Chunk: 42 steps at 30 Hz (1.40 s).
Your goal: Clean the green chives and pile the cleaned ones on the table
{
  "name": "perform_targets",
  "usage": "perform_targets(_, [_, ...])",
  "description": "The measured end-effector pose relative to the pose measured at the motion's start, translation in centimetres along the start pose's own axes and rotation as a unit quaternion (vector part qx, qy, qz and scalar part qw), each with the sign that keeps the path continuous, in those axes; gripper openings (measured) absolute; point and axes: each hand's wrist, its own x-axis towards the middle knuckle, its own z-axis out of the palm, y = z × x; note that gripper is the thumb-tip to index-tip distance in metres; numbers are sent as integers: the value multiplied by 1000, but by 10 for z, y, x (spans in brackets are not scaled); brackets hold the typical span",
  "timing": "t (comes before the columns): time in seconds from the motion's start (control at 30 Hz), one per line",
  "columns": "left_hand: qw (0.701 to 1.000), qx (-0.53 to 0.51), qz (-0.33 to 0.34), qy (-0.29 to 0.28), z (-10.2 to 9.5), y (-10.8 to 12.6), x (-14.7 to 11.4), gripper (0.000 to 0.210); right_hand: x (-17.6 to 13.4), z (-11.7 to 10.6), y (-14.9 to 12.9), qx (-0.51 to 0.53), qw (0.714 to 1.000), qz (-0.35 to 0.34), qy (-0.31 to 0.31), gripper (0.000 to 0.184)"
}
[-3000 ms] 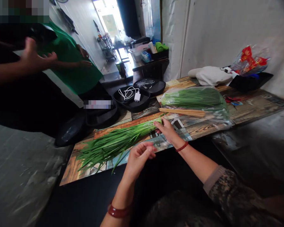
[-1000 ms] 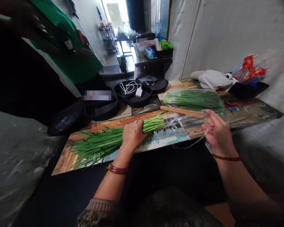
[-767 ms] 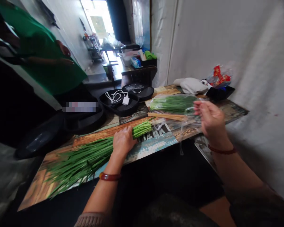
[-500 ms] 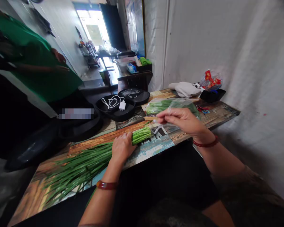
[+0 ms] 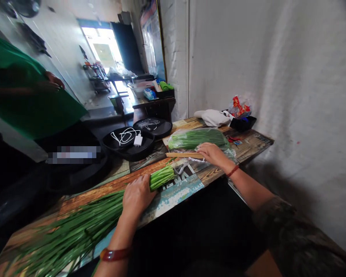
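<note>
A bunch of garlic chives [image 5: 83,221] lies across the near left of the table, its cut pale-green ends [image 5: 163,176] pointing right. My left hand [image 5: 137,193] is wrapped round the bunch close to those ends. Farther right, my right hand [image 5: 212,152] has its fingers closed over the right end of some thin bamboo sticks [image 5: 183,155]; its fingertips are partly hidden. The sticks lie in front of a clear plastic bag [image 5: 229,150] with more green chives [image 5: 198,139] inside. Crumpled clear plastic shows beneath the sticks.
Behind the chives sits an open black case [image 5: 127,152] holding a white charger [image 5: 137,140] and cable. A white cap [image 5: 212,117], red-handled scissors [image 5: 233,139] and a black tray [image 5: 243,123] are at the back right. A person in a green top [image 5: 25,88] stands at left.
My right hand has come down to the table, and the plastic bag it had lifted now lies flatter. My left hand stays on the chives. The view has shifted slightly.
</note>
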Motion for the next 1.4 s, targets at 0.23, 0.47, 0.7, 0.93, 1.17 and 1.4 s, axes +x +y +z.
perform_targets(0.23, [999, -5, -23, -29, -4, 3, 2, 35, 44, 44, 3, -94, 993, -68, -11, 86])
perform_targets(0.47, [999, -9, -24, -31, -2, 2, 1, 38, 67, 52, 34, -144, 987, 52, -49, 95])
perform_targets(0.7, [999, -16, -34, -31, 1, 2, -1, 45, 54, 57, 36, -178, 974, 137, 29, 68])
perform_targets(0.93, [999, -12, -27, -24, 6, 0, 2, 45, 28, 45, 94, -242, 934, 255, 60, 61])
perform_targets(1.17, [1000, -15, -17, -7, 10, 8, 29, 42, 13, 35, 139, -251, 912, 321, 51, 75])
perform_targets(1.4, [999, 2, -54, 0, 17, 6, 46, 57, 0, 12, 139, -224, 953, 203, 1, 74])
